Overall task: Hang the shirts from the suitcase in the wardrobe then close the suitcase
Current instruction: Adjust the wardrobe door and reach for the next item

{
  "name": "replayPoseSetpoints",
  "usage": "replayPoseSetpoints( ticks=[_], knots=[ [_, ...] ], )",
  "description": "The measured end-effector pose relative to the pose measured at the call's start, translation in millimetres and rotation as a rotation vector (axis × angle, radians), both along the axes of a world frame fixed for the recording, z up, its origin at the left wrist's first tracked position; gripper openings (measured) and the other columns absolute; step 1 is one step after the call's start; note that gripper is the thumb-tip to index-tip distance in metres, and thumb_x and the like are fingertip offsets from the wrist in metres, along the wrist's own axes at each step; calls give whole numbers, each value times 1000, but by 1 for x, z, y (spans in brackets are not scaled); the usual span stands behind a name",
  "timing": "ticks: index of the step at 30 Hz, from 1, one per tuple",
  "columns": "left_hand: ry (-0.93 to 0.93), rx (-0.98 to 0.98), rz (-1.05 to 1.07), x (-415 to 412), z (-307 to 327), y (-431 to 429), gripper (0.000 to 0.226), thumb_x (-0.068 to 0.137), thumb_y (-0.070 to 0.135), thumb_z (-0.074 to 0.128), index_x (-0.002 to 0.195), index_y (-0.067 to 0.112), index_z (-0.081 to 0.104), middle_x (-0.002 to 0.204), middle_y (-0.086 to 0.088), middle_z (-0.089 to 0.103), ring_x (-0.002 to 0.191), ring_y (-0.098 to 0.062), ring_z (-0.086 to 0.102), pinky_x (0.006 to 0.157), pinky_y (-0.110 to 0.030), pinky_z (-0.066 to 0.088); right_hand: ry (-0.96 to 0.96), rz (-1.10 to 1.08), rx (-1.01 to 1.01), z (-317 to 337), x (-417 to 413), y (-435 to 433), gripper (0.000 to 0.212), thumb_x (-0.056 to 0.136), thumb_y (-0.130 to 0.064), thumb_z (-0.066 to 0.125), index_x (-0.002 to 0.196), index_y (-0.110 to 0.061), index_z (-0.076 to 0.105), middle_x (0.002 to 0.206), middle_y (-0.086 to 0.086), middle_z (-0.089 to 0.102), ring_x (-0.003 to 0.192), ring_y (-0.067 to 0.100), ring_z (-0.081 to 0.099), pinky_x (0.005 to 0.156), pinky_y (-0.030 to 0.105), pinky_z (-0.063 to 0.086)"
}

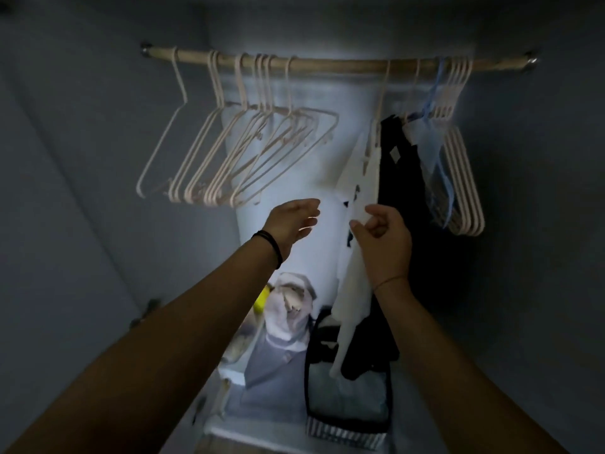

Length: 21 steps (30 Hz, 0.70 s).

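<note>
1. A single view, worn on the person's head, facing into the wardrobe (82,158)
2. Wide angle, spanning from the rail (327,64) up top down to the wardrobe bottom
3. Close in: the rail nearly spans the frame

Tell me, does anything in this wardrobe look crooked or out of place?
Yes. The white shirt hangs bunched and twisted into a narrow strip where the right hand pinches it. The empty hangers left on the rod slant sideways, and crumpled clothes lie heaped below.
</note>
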<state>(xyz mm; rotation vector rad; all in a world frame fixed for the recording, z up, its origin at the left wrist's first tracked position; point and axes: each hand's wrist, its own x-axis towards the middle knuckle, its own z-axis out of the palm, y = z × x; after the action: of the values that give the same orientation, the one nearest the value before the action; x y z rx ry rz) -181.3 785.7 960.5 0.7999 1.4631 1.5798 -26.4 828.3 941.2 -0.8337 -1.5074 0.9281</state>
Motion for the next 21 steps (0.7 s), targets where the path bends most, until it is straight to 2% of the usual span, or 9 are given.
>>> replayPoseSetpoints(
  ticks=[5, 9, 13, 15, 18, 19, 21],
  knots=[
    [25, -58, 134, -11, -35, -107, 20, 92, 20, 59, 110, 13, 66, 91, 1, 65, 79, -12, 58, 74, -21, 47, -172, 253, -85, -52, -15, -74, 32, 75, -8, 77, 92, -26, 57, 77, -3, 60, 61, -5, 54, 65, 9, 44],
    [26, -133, 299, -16, -76, -225, 21, 92, 24, 59, 109, 13, 64, 89, 2, 63, 81, -12, 57, 73, -21, 45, -267, 524, -216, -95, -26, -162, 38, 74, -2, 76, 103, -14, 55, 85, -2, 58, 66, -8, 55, 64, 7, 44],
    [28, -251, 406, -4, -124, -366, 23, 94, 27, 56, 113, 15, 61, 96, 2, 62, 88, -12, 57, 80, -24, 45, -347, 656, -276, -141, -38, -258, 43, 73, -1, 77, 107, -9, 53, 89, 0, 55, 82, 16, 56, 69, 14, 45],
    [11, -299, 452, 7, -147, -435, 24, 95, 28, 55, 116, 16, 61, 99, 3, 62, 92, -12, 57, 82, -25, 43, -380, 712, -275, -161, -41, -305, 44, 73, 1, 76, 111, -3, 53, 91, 3, 55, 79, 12, 55, 70, 12, 45],
    [-31, -354, 528, 28, -184, -531, 27, 94, 27, 57, 117, 15, 62, 93, 7, 63, 87, -9, 58, 74, -20, 45, -441, 828, -266, -191, -44, -372, 46, 73, 2, 75, 111, -7, 53, 97, 7, 56, 85, 17, 55, 78, 25, 47],
    [-49, -362, 565, 37, -196, -560, 27, 93, 26, 58, 116, 12, 63, 85, 9, 63, 80, -7, 57, 69, -18, 45, -467, 867, -267, -201, -45, -392, 46, 73, 0, 75, 113, -7, 53, 98, 8, 56, 87, 19, 55, 79, 24, 47],
    [-86, -391, 665, 53, -222, -609, 25, 92, 23, 61, 112, 9, 66, 77, 9, 63, 73, -8, 56, 69, -19, 46, -509, 934, -258, -218, -46, -431, 45, 75, -4, 75, 115, -6, 54, 99, 8, 57, 90, 20, 55, 74, 10, 46]
  ],
)
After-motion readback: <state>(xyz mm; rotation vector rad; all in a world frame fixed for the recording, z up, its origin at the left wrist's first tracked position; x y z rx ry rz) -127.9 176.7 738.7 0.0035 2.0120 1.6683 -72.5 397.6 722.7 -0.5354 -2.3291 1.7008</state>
